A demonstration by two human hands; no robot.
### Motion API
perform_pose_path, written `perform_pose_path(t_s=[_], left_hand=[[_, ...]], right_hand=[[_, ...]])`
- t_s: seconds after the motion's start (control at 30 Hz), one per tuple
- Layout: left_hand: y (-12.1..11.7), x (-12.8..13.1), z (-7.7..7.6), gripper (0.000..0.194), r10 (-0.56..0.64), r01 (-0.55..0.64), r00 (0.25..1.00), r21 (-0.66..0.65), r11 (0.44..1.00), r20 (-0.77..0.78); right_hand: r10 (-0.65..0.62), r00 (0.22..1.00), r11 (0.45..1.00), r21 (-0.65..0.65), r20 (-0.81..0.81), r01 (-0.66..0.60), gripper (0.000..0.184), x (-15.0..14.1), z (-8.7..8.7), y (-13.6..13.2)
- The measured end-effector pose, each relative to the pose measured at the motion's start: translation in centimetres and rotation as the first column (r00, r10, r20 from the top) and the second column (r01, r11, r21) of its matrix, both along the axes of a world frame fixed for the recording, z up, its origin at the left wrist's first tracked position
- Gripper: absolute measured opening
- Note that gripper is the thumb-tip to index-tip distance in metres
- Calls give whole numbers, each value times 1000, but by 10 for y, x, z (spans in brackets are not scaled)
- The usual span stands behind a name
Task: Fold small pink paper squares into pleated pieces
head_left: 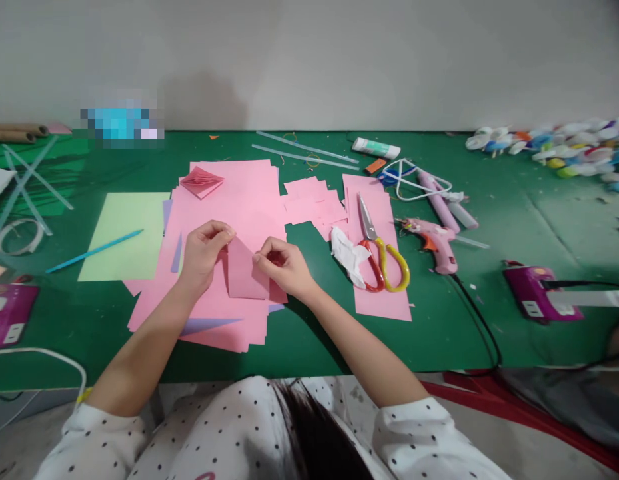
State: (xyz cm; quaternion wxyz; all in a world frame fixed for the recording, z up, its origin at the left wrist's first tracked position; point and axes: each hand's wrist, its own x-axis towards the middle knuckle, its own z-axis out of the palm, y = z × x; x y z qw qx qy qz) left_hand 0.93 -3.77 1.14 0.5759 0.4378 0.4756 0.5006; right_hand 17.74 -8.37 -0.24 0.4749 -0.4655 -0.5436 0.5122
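LH (203,252) + RH (289,268) fingers pinching pink sht (248,277) | scissors (370,233) on pink ppr stack (382,303), R side | glue gun (443,252) further R

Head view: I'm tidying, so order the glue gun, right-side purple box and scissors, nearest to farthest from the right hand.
1. Scissors: right of the right hand.
2. Glue gun: right of the scissors.
3. Purple box: far right.

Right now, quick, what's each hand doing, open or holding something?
Left hand: closed, thumb and fingers pinching a pink paper piece near its upper left.
Right hand: closed, pinching the same piece's right side.
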Motion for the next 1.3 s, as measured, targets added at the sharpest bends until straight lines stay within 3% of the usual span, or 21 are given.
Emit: perform_pose_path(t_s=[0.13, 0.5, 0.63, 0.77, 0.87, 1.0, 1.1, 1.3], left_hand=[[2, -1, 1, 13, 42, -42, 999, -18, 999, -3], [-1, 0, 2, 12, 17, -18, 999, -19, 1000, -28], [7, -9, 3, 11, 85, -85, 996, -23, 996, -6], [10, -15, 5, 10, 137, -134, 986, 36, 990, -99], [3, -9, 5, 17, 91, -70, 973, 102, 992, -213], [-8, 3, 5, 35, -100, 117, 978, 87, 989, -181], [-12, 6, 7, 54, -153, 177, 968, 108, 978, -201], [-6, 0, 7, 52, 5, 32, 975, 163, 986, -221]], right_hand=[[0, 1000, 1000, -12, -9, 0, 20, 0, -1, 0], [5, 1000, 1000, -8, -24, -6, 19, 1, 3, 0], [21, 999, 1000, 8, -31, -20, 21, 2, 3, -1], [-32, 997, 999, 41, -67, 35, 20, 4, 3, 0], [-75, 992, 996, 41, -103, 79, 21, 6, 5, 3], [-108, 986, 993, 40, -127, 114, 26, 9, 6, 5], [-101, 989, 995, -1, -109, 101, 32, 8, 5, 5], [-106, 991, 991, -91, -86, 98, 44, 6, -6, 7]])
